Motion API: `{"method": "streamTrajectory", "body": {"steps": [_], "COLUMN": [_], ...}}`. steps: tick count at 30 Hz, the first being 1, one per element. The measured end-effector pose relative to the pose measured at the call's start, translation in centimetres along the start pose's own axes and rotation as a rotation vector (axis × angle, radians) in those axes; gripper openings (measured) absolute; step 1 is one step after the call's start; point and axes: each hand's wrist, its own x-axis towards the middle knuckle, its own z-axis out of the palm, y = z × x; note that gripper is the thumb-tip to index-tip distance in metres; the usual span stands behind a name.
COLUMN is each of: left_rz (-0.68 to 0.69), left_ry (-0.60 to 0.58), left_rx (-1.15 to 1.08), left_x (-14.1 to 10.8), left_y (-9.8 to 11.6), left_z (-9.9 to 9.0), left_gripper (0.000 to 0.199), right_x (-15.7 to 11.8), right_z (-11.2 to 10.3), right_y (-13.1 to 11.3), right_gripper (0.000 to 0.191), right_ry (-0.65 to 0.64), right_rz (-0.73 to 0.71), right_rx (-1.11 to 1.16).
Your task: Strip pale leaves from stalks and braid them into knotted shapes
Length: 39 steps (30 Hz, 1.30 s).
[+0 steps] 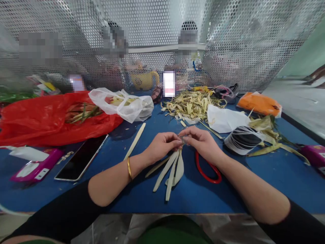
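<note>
My left hand (162, 146) is closed in a pinch at the gathered upper end of a small bundle of pale dried husk strips (172, 171). The strips fan out downward over the blue table. Right beside it, the fingertips of my right hand (201, 141) are pinched together at the same gathered end; whatever they hold there is too small to make out. Under my right wrist lies a red loop handle (214, 181), like that of scissors, its other end hidden. One long pale husk strip (135, 140) rests left of my left hand.
At the back is a heap of dried husks (191, 105). A spool of white thread (241, 139) and white paper (225, 118) sit right. Leftward are a black phone (83, 157), purple device (38, 169), red plastic bag (38, 117) and white bag (137, 106). A perforated metal screen (157, 37) stands behind.
</note>
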Motion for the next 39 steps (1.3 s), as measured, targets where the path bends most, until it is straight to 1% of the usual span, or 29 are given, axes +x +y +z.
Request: {"method": "streamTrajectory", "body": {"steps": [2,4,7,10,15,23,26,28,30,32,36,39], "left_rz": [0.024,0.042,0.058,0.067,0.074,0.002,0.01,0.035,0.058,0.061,0.059,0.059], "left_ry": [-0.001,-0.013,-0.026,-0.037,-0.01,0.062,0.044,0.018,-0.006,-0.02,-0.023,-0.008], "left_rx": [0.004,0.002,-0.004,-0.006,-0.013,-0.091,-0.121,-0.132,-0.139,-0.143,-0.134,-0.117], "left_x": [0.0,0.0,0.0,0.1,0.2,0.3,0.3,0.2,0.2,0.1,0.1,0.1], "left_y": [0.0,-0.1,-0.1,-0.2,-0.3,-0.2,-0.3,-0.3,-0.2,-0.2,-0.1,-0.2], "left_z": [-0.1,-0.2,-0.2,-0.4,-0.5,-0.3,-0.3,-0.3,-0.3,-0.3,-0.3,-0.2], "left_gripper": [0.022,0.022,0.021,0.021,0.021,0.021,0.02,0.019,0.018,0.017,0.018,0.02], "right_x": [0.0,0.0,0.0,0.0,0.1,0.2,0.3,0.2,0.2,0.1,0.0,0.0], "right_z": [-0.5,-0.8,-0.9,-0.7,-0.7,-0.6,-0.5,-0.4,-0.4,-0.4,-0.5,-0.4], "right_y": [-0.1,-0.2,-0.2,0.0,0.2,0.6,0.7,0.6,0.5,0.2,-0.3,-0.2], "right_gripper": [0.021,0.022,0.017,0.012,0.013,0.016,0.016,0.013,0.016,0.018,0.018,0.018], "right_ry": [-0.049,-0.069,-0.106,-0.152,-0.102,-0.027,-0.014,-0.021,-0.038,-0.052,-0.057,-0.026], "right_rz": [-0.009,-0.031,-0.051,-0.061,-0.04,0.028,0.02,0.037,0.051,0.044,0.022,0.03], "right_rx": [-0.059,-0.126,-0.221,-0.26,-0.248,-0.1,-0.12,-0.085,-0.06,-0.089,-0.127,-0.125]}}
